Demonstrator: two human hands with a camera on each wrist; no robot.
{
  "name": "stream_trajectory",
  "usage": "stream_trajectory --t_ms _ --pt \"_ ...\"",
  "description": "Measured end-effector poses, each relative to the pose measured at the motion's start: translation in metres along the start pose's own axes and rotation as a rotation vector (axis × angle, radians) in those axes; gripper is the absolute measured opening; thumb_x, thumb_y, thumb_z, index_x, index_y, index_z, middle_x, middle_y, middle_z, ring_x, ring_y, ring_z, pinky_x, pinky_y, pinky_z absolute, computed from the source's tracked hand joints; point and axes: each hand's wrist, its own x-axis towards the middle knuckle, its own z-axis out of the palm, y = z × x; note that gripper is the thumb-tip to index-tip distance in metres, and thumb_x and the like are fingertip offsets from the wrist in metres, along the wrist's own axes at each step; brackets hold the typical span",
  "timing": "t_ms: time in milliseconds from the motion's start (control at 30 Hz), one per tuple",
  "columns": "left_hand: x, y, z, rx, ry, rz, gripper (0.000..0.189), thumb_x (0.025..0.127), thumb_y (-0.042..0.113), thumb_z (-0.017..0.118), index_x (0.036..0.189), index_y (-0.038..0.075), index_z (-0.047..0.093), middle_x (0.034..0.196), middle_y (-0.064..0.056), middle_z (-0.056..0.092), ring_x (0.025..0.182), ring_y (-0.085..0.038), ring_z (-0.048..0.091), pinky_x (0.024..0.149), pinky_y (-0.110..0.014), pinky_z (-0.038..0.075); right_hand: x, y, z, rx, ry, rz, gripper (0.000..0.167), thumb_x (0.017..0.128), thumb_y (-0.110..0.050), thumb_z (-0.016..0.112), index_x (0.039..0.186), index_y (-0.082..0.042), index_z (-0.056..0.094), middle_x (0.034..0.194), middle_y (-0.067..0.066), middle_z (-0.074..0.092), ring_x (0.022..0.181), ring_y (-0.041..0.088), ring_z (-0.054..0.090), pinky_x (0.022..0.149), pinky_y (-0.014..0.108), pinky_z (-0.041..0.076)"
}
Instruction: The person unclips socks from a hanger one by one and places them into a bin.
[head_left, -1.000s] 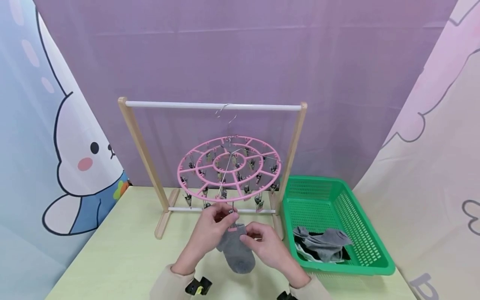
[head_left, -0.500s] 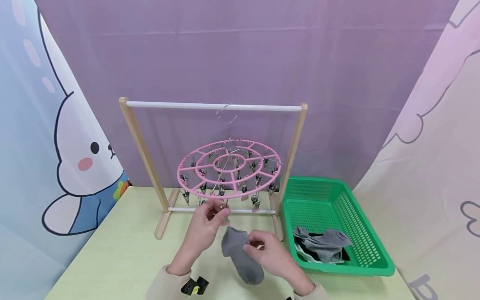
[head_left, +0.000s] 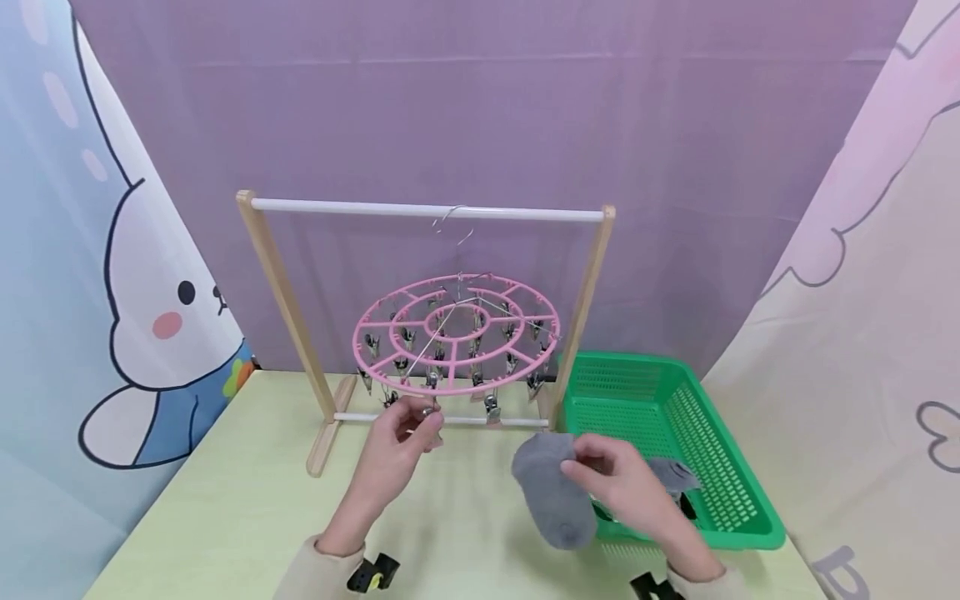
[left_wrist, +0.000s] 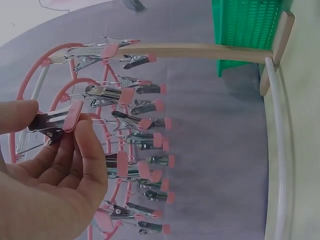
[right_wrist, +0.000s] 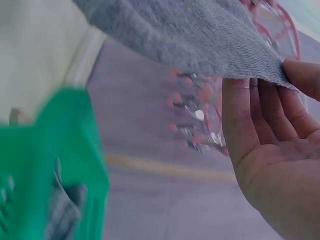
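My left hand pinches a metal clip with pink tips, hanging from the front of the round pink drying hanger. Nothing is between that clip's tips. In the head view my right hand holds a grey sock by its cuff, between thumb and fingers, over the table beside the basket. The right wrist view shows the sock's edge under the thumb. Several other clips dangle from the hanger's rings around the left hand.
The hanger hooks over the white bar of a wooden-legged rack. At the right stands a green basket, with more socks inside, partly hidden behind my right hand. A purple cloth hangs behind.
The grey sock has come away from the clip, and my right hand has carried it right toward the basket. My left hand, still pinching the clip, has shifted left; the hanger has turned slightly.
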Motion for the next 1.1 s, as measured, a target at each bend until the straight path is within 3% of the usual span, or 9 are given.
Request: stream_trajectory --t_ms 200,500,700,800,833,900,1000,1067,1100 --pt "0.0 -0.002 -0.004 0.014 -0.003 -0.017 0.019 0.1 0.018 0.067 0.112 0.003 0.066 0.093 -0.01 0.064 0.077 -0.019 0.064 0.069 -0.031 0.057 -0.012 -0.013 -0.039 -0.116 0.138 -0.047 0.01 0.098 -0.006 0.066 0.09 -0.011 0.064 0.08 -0.001 0.058 0.069 0.013 0.055 0.058 0.029 0.048" --pt "0.002 -0.004 -0.006 -0.018 0.003 -0.018 0.019 0.101 0.016 0.065 0.113 0.001 0.065 0.094 -0.012 0.064 0.079 -0.019 0.067 0.068 -0.028 0.058 -0.011 -0.025 -0.099 -0.311 0.307 0.057 0.01 0.101 -0.014 0.064 0.1 -0.004 0.066 0.089 0.003 0.064 0.075 0.013 0.058 0.063 0.024 0.048" --pt "0.001 -0.004 -0.007 -0.028 0.006 -0.02 0.02 0.101 0.015 0.065 0.115 0.001 0.065 0.095 -0.013 0.064 0.081 -0.018 0.066 0.07 -0.028 0.059 -0.007 -0.013 -0.134 -0.424 0.406 0.145 0.028 0.103 -0.025 0.062 0.115 0.0 0.066 0.1 0.0 0.068 0.086 -0.005 0.058 0.069 0.015 0.048" --pt "0.001 -0.005 -0.006 -0.027 0.005 -0.015 0.02 0.102 0.014 0.064 0.116 0.0 0.065 0.095 -0.013 0.064 0.079 -0.018 0.066 0.069 -0.028 0.058 -0.008 -0.001 -0.147 -0.449 0.457 0.165 0.034 0.104 -0.026 0.06 0.121 0.003 0.065 0.107 0.007 0.067 0.088 -0.012 0.054 0.07 0.012 0.046" --pt "0.001 -0.005 -0.006 -0.026 0.004 -0.013 0.02 0.102 0.014 0.063 0.116 0.0 0.065 0.094 -0.012 0.064 0.078 -0.018 0.065 0.069 -0.027 0.058 -0.008 0.005 -0.149 -0.473 0.478 0.161 0.034 0.104 -0.025 0.06 0.121 0.004 0.065 0.108 0.01 0.068 0.088 -0.013 0.053 0.07 0.01 0.045" --pt "0.001 -0.005 -0.006 -0.022 0.007 -0.013 0.02 0.102 0.013 0.063 0.116 0.0 0.065 0.093 -0.012 0.064 0.077 -0.018 0.065 0.068 -0.027 0.058 -0.008 0.018 -0.148 -0.525 0.514 0.145 0.031 0.103 -0.022 0.062 0.12 0.003 0.066 0.109 0.017 0.069 0.09 -0.002 0.061 0.069 0.009 0.045" --pt "0.0 -0.005 -0.005 -0.018 0.012 -0.014 0.019 0.102 0.013 0.063 0.116 0.001 0.065 0.093 -0.012 0.064 0.076 -0.017 0.065 0.067 -0.027 0.058 -0.007 0.042 -0.132 -0.6 0.487 0.092 0.02 0.098 -0.012 0.066 0.112 0.002 0.07 0.105 0.022 0.071 0.087 0.018 0.069 0.066 0.015 0.049" --pt "-0.001 -0.004 -0.004 -0.014 0.012 -0.014 0.019 0.102 0.013 0.063 0.116 0.001 0.065 0.092 -0.011 0.064 0.077 -0.018 0.065 0.067 -0.027 0.058 -0.009 0.058 -0.114 -0.6 0.359 0.076 0.015 0.095 -0.007 0.069 0.108 0.0 0.072 0.099 0.018 0.072 0.079 0.027 0.069 0.062 0.021 0.051" --pt "-0.001 -0.005 -0.003 -0.013 0.011 -0.011 0.019 0.102 0.013 0.062 0.116 0.001 0.065 0.092 -0.011 0.064 0.077 -0.018 0.065 0.067 -0.027 0.058 -0.01 0.066 -0.104 -0.574 0.261 0.078 0.014 0.095 -0.005 0.069 0.107 -0.001 0.073 0.098 0.015 0.073 0.078 0.023 0.069 0.062 0.023 0.052"
